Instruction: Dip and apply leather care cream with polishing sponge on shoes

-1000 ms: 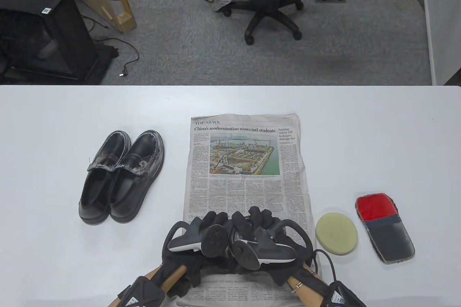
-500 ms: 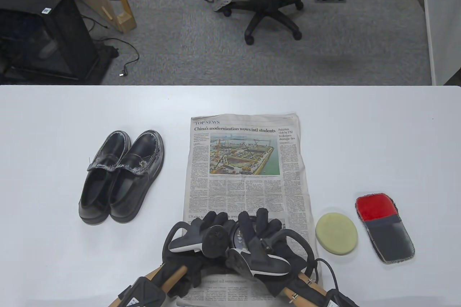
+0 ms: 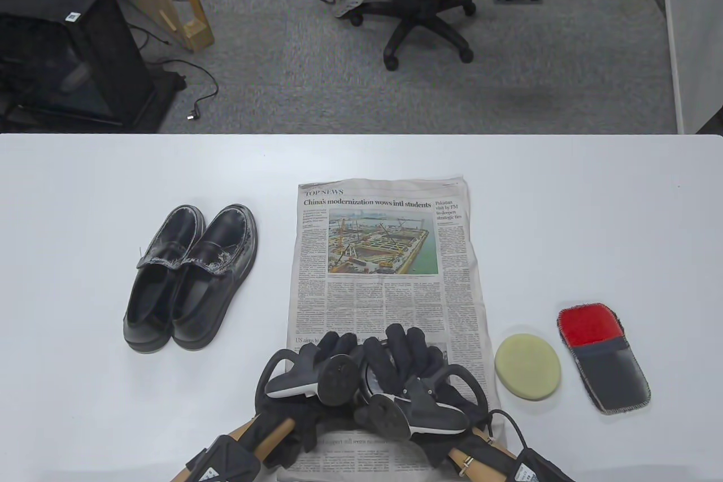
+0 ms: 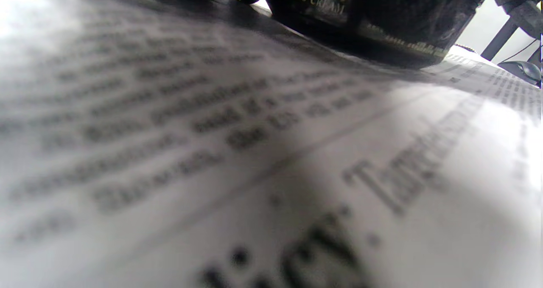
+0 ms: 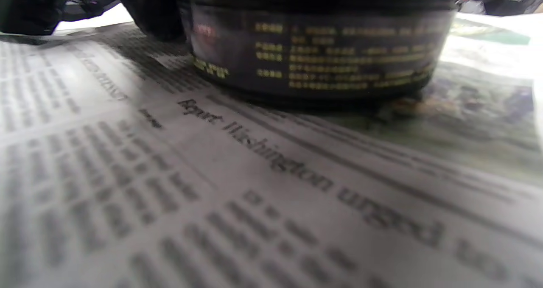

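Turning over the cream jar (image 5: 318, 46), the right hand (image 3: 415, 374) has rolled its tracker from flat a second ago to tilted now, fingers curled on the lid, while the left hand (image 3: 316, 372) holds the jar's side steady on the newspaper (image 3: 384, 256). That looks like unscrewing. Sponge (image 3: 527, 367) waits at 3 o'clock, shoes (image 3: 189, 276) at 10.

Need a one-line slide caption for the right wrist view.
Dark round leather cream jar with gold lettering standing on the newspaper, gloved fingers at its side.
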{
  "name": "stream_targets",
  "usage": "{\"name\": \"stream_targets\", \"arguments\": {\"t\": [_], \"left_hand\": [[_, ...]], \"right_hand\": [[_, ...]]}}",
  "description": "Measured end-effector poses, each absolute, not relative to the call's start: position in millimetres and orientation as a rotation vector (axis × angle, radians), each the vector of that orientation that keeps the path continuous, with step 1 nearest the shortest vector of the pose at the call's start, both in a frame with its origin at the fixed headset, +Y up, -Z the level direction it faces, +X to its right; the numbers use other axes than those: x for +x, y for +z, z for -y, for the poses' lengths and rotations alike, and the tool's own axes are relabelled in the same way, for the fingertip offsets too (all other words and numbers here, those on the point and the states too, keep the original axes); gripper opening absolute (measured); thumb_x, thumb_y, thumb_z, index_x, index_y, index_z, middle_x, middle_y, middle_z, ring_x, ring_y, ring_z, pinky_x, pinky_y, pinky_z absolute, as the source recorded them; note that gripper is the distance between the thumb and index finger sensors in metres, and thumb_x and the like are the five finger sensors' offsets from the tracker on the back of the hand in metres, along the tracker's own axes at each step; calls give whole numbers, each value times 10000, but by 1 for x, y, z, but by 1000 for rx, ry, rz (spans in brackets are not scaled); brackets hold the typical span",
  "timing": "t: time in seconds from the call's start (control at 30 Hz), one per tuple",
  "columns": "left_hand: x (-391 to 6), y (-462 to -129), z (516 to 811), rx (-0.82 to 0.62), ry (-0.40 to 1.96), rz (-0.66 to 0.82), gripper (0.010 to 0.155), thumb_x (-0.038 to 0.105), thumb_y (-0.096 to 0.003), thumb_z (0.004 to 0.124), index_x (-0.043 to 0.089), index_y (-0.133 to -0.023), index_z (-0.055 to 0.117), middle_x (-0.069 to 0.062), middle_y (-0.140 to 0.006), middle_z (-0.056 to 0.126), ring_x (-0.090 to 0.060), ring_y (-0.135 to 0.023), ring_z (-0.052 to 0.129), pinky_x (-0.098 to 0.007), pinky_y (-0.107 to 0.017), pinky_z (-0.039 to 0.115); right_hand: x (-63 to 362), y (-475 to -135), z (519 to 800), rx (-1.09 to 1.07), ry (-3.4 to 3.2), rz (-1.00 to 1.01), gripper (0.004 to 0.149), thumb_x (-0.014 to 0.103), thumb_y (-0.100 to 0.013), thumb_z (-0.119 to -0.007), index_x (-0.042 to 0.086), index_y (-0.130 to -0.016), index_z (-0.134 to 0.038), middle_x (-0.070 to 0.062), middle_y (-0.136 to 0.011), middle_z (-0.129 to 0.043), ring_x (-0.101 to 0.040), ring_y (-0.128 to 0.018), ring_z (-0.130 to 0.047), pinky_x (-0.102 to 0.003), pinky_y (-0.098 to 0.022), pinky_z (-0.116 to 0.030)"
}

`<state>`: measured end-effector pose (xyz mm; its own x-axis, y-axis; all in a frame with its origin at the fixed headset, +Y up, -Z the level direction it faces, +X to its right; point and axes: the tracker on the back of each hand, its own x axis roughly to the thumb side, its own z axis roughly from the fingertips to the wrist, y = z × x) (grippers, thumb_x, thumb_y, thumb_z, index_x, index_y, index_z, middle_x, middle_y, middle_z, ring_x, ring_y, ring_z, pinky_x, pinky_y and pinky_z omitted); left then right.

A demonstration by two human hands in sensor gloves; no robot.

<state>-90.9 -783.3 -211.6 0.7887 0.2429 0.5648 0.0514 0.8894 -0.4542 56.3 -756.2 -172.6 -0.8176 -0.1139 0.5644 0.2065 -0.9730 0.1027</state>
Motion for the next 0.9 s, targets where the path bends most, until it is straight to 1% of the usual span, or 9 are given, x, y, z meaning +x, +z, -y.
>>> {"name": "stream_targets", "arguments": {"t": [0.2,0.33,0.47,0.6,0.73,0.8,0.83,0.87,0.9], "left_hand": [[-91,-211,783,-475,108,658,1065,628,-458,715,14,-1206,271,-341,-1219,207,-593,-1021,259,-767,-609,371],[-91,-211,783,-477,106,662,1064,636,-464,712,16,-1207,270,-341,-1221,203,-596,-1020,260,-767,-609,372],[-90,-211,783,-476,103,662,1062,635,-462,710,15,-1206,272,-341,-1220,204,-596,-1020,260,-767,-609,373],[-90,-211,783,-472,102,656,1064,629,-456,713,13,-1205,278,-346,-1218,209,-600,-1018,266,-771,-605,377],[-90,-211,784,-472,101,657,1062,633,-459,709,17,-1206,275,-344,-1219,205,-597,-1019,264,-769,-607,374],[-90,-211,784,-474,103,659,1064,636,-461,709,15,-1207,274,-342,-1220,205,-594,-1020,261,-768,-607,373],[-90,-211,784,-475,104,660,1062,637,-464,708,17,-1208,272,-341,-1221,202,-594,-1021,258,-767,-608,372],[-90,-211,784,-476,104,661,1064,637,-463,709,16,-1208,272,-342,-1220,202,-594,-1021,258,-768,-607,373],[-90,-211,784,-477,104,661,1063,636,-464,709,15,-1207,273,-342,-1220,203,-594,-1020,259,-768,-606,373]], "right_hand": [[52,-179,741,-761,-2891,467,1025,672,-578,-238,-162,-1145,-59,-578,-1059,-127,-859,-867,-339,-774,-568,-588],[62,-185,729,-818,-2926,654,972,627,-602,-446,-74,-1167,-79,-526,-1073,-58,-811,-895,-158,-775,-623,-429],[64,-185,727,-785,-2882,537,971,654,-549,-538,38,-1184,-139,-449,-1147,-199,-743,-972,-408,-665,-685,-581],[45,-186,731,-629,-2675,239,1026,765,-510,-333,18,-1210,-257,-474,-1045,-589,-583,-656,-905,-474,-450,-851],[40,-194,726,-543,-2677,300,1049,747,-523,-257,-48,-1201,-345,-455,-951,-715,-489,-508,-1002,-397,-323,-896],[46,-195,722,-582,-2747,359,1063,728,-538,-281,-118,-1176,-380,-458,-1006,-668,-580,-746,-891,-491,-466,-856],[50,-195,720,-685,-2821,456,1045,694,-548,-384,-147,-1167,-341,-447,-1135,-417,-689,-970,-547,-658,-607,-696],[54,-193,719,-735,-2837,485,1005,668,-550,-455,-97,-1182,-296,-406,-1163,-220,-684,-1018,-309,-712,-671,-546],[60,-192,715,-800,-2873,465,982,655,-544,-513,-49,-1189,-283,-372,-1168,-174,-665,-1028,-299,-681,-697,-549]]}}
